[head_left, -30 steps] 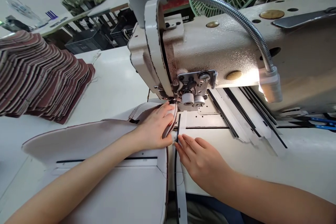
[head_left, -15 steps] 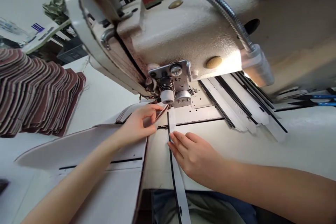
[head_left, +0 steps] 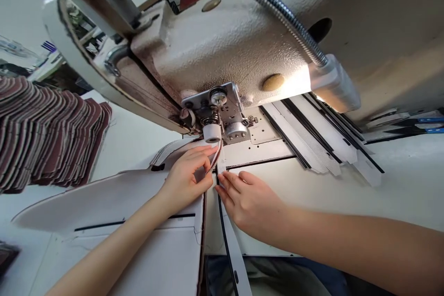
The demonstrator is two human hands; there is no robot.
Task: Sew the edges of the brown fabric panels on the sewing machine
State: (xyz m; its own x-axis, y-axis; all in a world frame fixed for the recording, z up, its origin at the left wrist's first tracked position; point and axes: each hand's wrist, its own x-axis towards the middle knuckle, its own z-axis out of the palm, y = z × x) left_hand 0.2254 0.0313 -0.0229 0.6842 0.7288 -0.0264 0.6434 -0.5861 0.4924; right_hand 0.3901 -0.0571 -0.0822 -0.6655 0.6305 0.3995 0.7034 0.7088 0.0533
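Observation:
A sewing machine (head_left: 222,46) stands over the work, its presser area (head_left: 227,132) just beyond my fingers. My left hand (head_left: 187,173) pinches the dark-red edge of a large white fabric panel (head_left: 163,259), thumb and forefinger closed on it, left of the needle area. The panel spreads toward me on the left, with a black strip across it. My right hand (head_left: 248,199) presses its fingers together on a white strip with a black edge (head_left: 233,245). That strip runs from the needle area down over the table's front edge. The needle tip and the stitching point are hard to make out.
Several similar black-edged white strips (head_left: 312,134) lie right of the needle area. Blue-handled scissors (head_left: 428,126) rest at the far right. A tall stack of maroon fabric pieces (head_left: 48,134) stands at left. A lamp (head_left: 335,83) on a flexible metal neck lights the machine.
The view has shifted, so the machine head appears farther left and larger. The panel's edge and my left hand have come closer to the strip and my right hand. Both grips remain.

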